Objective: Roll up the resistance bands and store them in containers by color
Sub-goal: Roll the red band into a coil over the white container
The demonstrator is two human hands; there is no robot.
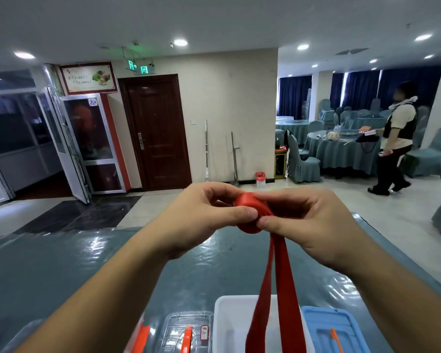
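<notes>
A red resistance band (250, 212) is partly wound into a tight coil held up above the table. My left hand (204, 212) pinches the coil's left side between thumb and fingers. From the right, my right hand (303, 220) grips the coil, thumb pressed on its lower front. Two loose red strands (275, 289) hang straight down from the coil over a white open container (229, 319) at the near edge.
Left of the white container lies a clear lid with an orange handle (186, 337); a blue lid (334, 329) lies to its right. The table wears a shiny blue-grey cover (61, 263). A person (395, 141) walks among covered chairs and round tables at the far right.
</notes>
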